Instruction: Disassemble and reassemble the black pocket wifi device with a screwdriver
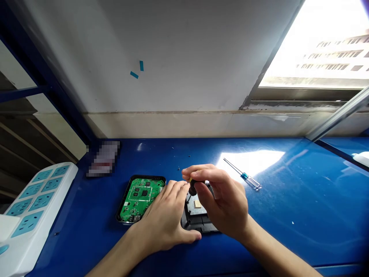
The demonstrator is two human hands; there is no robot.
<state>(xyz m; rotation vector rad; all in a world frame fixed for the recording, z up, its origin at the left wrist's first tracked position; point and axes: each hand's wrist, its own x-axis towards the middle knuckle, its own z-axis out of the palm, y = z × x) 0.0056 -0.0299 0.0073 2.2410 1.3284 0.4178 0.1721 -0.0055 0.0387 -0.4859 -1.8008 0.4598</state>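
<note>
My right hand (221, 200) pinches the dark handle of a small screwdriver (192, 187), held upright over a dark plastic cover (198, 219) that lies inside-up on the blue table. My left hand (165, 217) rests on the table with its fingers laid flat against the cover's left edge, steadying it. Just left of that hand sits a black case half with a green circuit board (138, 198) in it.
A white power strip (31, 215) with teal sockets lies at the left edge. Two thin clear-handled screwdrivers (245, 177) lie to the right on the blue table (288, 215). A blurred card (103, 157) lies at the back left. Wall and window stand behind.
</note>
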